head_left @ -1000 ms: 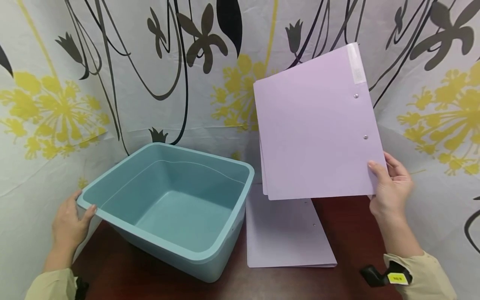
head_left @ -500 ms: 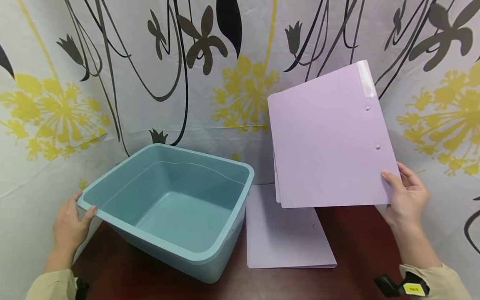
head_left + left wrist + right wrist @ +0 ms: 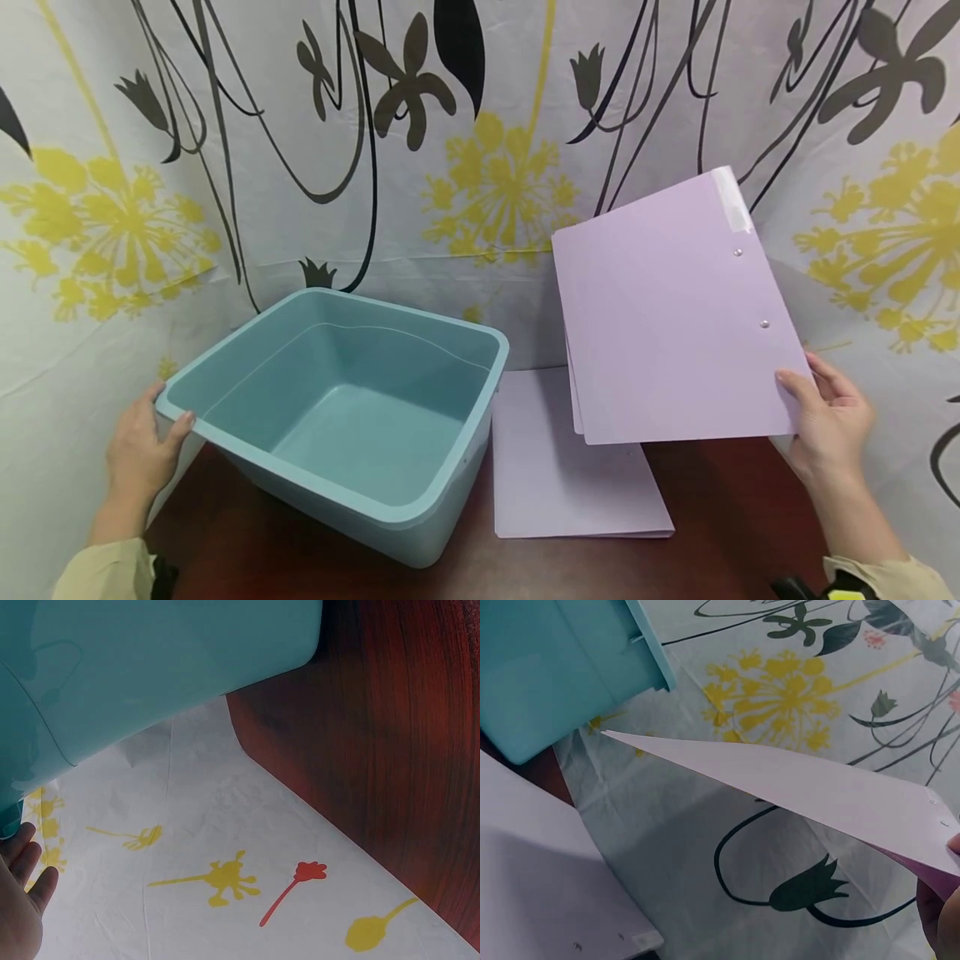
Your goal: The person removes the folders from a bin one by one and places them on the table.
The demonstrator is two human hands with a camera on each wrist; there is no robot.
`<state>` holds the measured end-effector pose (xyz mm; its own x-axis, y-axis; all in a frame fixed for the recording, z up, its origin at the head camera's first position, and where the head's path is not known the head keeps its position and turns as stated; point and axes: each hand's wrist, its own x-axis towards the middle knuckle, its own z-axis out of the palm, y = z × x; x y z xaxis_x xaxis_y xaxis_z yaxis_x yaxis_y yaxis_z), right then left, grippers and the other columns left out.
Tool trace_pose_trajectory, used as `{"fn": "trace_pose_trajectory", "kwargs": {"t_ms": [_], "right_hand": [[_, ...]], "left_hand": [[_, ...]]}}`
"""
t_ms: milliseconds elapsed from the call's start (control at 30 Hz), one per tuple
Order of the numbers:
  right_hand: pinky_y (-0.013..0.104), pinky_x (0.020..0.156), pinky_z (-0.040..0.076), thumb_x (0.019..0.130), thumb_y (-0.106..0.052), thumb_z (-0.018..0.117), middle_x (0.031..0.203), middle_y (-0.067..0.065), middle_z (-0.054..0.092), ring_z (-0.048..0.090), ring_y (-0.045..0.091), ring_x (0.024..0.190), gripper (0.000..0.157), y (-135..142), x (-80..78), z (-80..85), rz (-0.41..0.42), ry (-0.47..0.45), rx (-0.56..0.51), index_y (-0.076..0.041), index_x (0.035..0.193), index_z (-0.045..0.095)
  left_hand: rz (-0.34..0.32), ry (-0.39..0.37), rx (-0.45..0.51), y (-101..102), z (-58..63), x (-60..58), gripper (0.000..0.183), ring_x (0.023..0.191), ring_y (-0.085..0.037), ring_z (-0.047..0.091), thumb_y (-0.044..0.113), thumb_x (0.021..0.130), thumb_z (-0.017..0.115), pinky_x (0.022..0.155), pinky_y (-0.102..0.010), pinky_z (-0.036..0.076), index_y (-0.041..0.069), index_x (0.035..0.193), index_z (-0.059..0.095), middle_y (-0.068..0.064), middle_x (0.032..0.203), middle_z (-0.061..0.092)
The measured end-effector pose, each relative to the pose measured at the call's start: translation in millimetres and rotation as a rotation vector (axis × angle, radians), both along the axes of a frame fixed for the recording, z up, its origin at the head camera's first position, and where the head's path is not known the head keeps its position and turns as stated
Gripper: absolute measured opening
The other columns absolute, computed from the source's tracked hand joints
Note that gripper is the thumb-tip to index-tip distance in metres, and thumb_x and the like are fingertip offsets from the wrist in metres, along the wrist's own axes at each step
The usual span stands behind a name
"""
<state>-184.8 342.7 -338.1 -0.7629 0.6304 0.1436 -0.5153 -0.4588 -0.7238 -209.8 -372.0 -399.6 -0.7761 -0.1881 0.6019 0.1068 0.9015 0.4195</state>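
Observation:
A lilac file folder [image 3: 675, 325] with two metal rivets and a pale label strip is raised at the right in the head view. My right hand [image 3: 836, 425] pinches its lower right edge, thumb on the front and fingers behind. A second lilac folder [image 3: 558, 500] lies flat on the table under it, partly covered. To the left stands a blue-green plastic tub [image 3: 367, 421], with nothing inside it. My left hand [image 3: 141, 450] grips the tub's left rim, thumb over the top and fingers outside. The left wrist view shows those fingertips [image 3: 26, 859] below the rim.
The dark red-brown table [image 3: 720, 533] carries the tub and the lower folder. A white cloth [image 3: 480, 192] with yellow and dark flowers hangs behind and along both sides. The tub's right wall stands close to the lying folder.
My right hand has brought the raised folder down and to the right, nearer the table. The left hand and the tub have stayed where they were.

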Motion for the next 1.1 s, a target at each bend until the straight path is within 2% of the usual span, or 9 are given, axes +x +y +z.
{"fn": "trace_pose_trajectory", "kwargs": {"t_ms": [300,667,1100], "right_hand": [[0.022,0.048,0.050,0.071,0.022,0.059,0.081,0.001,0.070,0.066,0.009,0.067,0.036,11,8.8,-19.6,0.001,-0.057,0.076,-0.004,0.093,0.070],[0.022,0.046,0.049,0.074,0.017,0.060,0.083,-0.006,0.070,0.065,0.005,0.065,0.041,26,18.1,-50.3,0.031,-0.145,0.183,-0.010,0.104,0.069],[0.025,0.043,0.048,0.077,0.016,0.057,0.082,-0.008,0.070,0.065,0.007,0.060,0.042,42,26.5,-67.6,0.099,-0.168,0.224,-0.015,0.103,0.070]], "left_hand": [[-0.010,0.034,0.007,0,0.4,-1.9,0.067,0.103,-0.052,0.039,0.041,0.087,0.040,0.078,-0.063,0.030,-0.011,0.131,0.034,-0.039,0.116,0.042],[-0.007,0.034,0.019,2,-0.2,-0.5,0.068,0.102,-0.051,0.040,0.042,0.087,0.041,0.078,-0.063,0.030,-0.011,0.130,0.034,-0.039,0.114,0.042],[0.004,0.039,0.017,2,0.0,-0.5,0.068,0.102,-0.052,0.040,0.042,0.087,0.041,0.078,-0.063,0.031,-0.011,0.130,0.034,-0.039,0.114,0.042]]}}
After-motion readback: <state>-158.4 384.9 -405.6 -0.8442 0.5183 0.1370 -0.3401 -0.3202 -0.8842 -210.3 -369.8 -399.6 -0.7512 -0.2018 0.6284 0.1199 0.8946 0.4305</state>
